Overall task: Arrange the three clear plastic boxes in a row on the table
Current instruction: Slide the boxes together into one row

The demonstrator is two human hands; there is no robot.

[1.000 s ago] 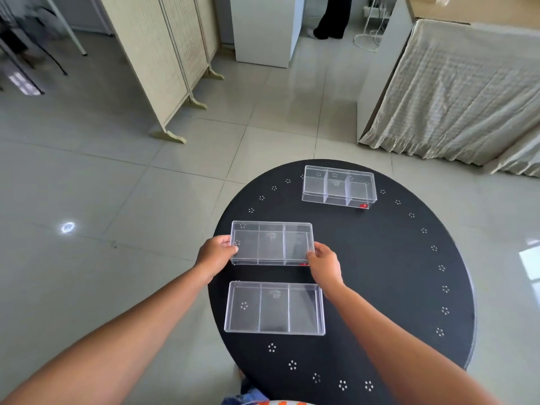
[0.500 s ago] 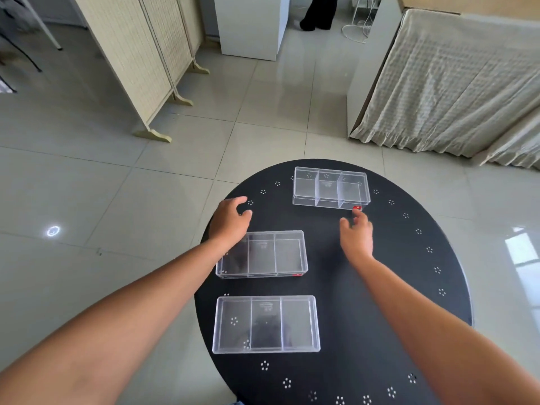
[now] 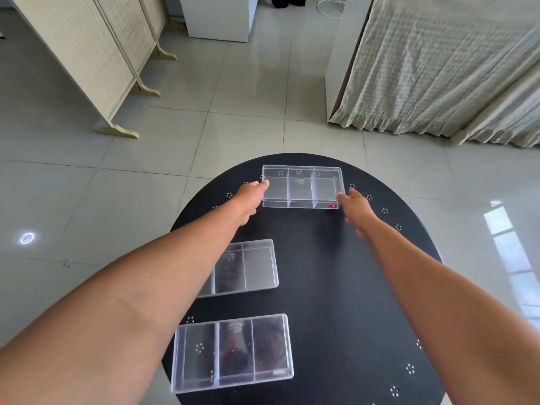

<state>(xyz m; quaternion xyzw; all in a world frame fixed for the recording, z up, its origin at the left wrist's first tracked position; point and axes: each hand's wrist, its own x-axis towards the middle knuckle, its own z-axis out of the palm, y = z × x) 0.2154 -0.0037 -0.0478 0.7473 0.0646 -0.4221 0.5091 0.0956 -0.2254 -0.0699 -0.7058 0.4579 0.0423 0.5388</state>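
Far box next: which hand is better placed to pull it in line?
Marginally left. The left hand already touches the far box at its left end; the right hand reaches its right corner, fingers spread. Both flank it, so probably a two-handed move.

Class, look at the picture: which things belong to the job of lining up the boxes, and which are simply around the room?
Part of the job:
far box
middle box
near box
table
left hand
right hand

Just around:
folding screen
curtain
white cabinet
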